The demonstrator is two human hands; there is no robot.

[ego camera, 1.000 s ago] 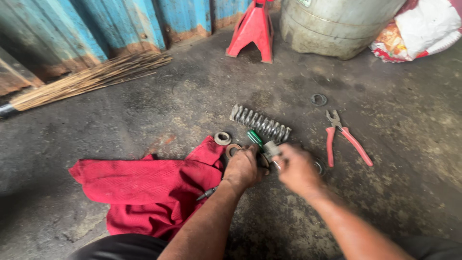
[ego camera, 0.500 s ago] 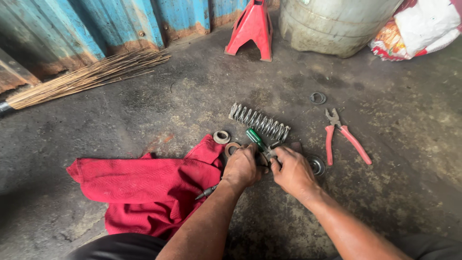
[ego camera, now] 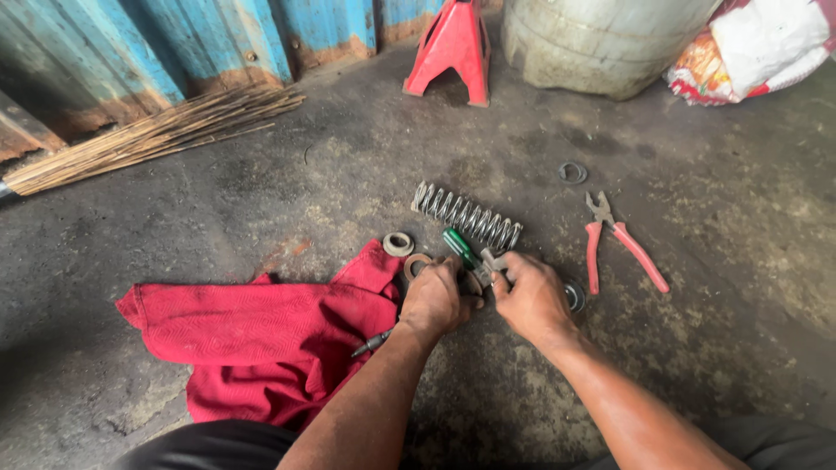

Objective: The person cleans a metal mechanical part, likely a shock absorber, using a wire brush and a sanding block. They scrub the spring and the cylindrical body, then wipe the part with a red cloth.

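While left hand (ego camera: 438, 298) grips green-handled screwdriver (ego camera: 459, 248), right hand (ego camera: 531, 296) pinches small metal part (ego camera: 490, 260) beside spring (ego camera: 466, 219).

Spring (ego camera: 467, 219) bare shiny metal; rag (ego camera: 261, 335) matt red cloth; floor (ego camera: 261, 191) rough, grimy concrete.

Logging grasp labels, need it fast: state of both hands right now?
Left hand: closed on the green-handled screwdriver.
Right hand: closed, fingers pinching a small metal part at the screwdriver; what the part is cannot be told.
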